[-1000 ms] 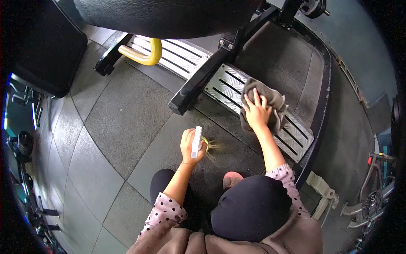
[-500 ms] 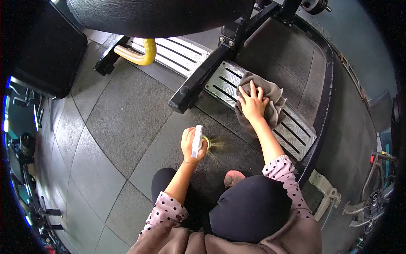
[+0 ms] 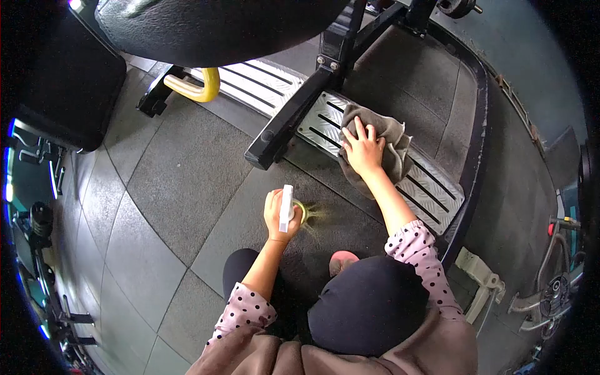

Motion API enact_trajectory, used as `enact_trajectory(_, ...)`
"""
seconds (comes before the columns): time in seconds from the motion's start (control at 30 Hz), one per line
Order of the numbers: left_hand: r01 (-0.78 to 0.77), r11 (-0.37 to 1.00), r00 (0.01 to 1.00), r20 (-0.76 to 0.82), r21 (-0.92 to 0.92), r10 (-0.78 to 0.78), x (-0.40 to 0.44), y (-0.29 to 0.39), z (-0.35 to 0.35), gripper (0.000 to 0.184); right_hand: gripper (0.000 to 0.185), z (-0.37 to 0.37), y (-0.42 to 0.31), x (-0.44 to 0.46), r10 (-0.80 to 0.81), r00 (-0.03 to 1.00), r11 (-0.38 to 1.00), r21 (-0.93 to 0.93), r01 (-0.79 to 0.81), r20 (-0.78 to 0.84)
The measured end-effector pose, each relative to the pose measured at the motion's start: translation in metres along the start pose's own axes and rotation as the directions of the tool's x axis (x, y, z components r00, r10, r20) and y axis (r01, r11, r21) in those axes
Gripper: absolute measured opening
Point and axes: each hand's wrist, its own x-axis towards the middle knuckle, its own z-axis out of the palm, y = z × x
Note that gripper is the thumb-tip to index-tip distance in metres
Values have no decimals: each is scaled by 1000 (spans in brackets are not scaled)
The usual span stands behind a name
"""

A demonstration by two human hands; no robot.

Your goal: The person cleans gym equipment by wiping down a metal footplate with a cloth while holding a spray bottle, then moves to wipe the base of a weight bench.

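Observation:
My right hand [image 3: 365, 150] presses down on a crumpled grey-brown cloth [image 3: 395, 145], fingers spread over it. Beneath the cloth lies a silver diamond-plate footplate [image 3: 431, 194] with black strips, part of a gym machine. Lower and to the left, my left hand [image 3: 279, 215] is wrapped round a spray bottle with a white trigger head [image 3: 286, 208]. The bottle's yellowish body [image 3: 301, 213] shows only in part behind the fingers, above the dark floor.
A black padded seat [image 3: 219, 31] overhangs the top. A yellow curved handle [image 3: 203, 92] and a black frame beam [image 3: 287, 122] stand near the footplate. A curved black frame rail [image 3: 478, 144] runs along the right. A cream metal foot [image 3: 478, 278] stands at lower right.
My right hand and the cloth have shifted slightly left and up along the footplate. The whole view has moved a little; my left hand still holds the spray bottle.

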Motion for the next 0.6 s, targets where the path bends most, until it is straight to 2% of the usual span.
enact_trajectory(0.13, 47, 997, 999, -2, -56, -48, 0, -1, -1, 30, 36, -5, 6, -3, 47, 999, 999, -2, -47, 9)
enact_trajectory(0.27, 53, 997, 999, -5, -59, -54, 2, 4, -4, 31, 37, -9, 8, -3, 150, 988, 989, 6, -150, 17)
enact_trajectory(0.37, 46, 998, 999, -25, -44, -47, 2, 4, 0, 32, 38, -5, 1, -5, 144, 990, 990, -4, -144, 2)
enact_trajectory(0.5, 16, 1000, 1000, -24, -18, -16, 1, 1, 1, 33, 40, -2, -7, -3, 52, 998, 998, 19, -53, 30)
enact_trajectory(0.6, 6, 1000, 1000, -6, -13, -6, 1, 2, 0, 37, 38, -6, -1, -5, 78, 996, 995, 52, -80, 36)
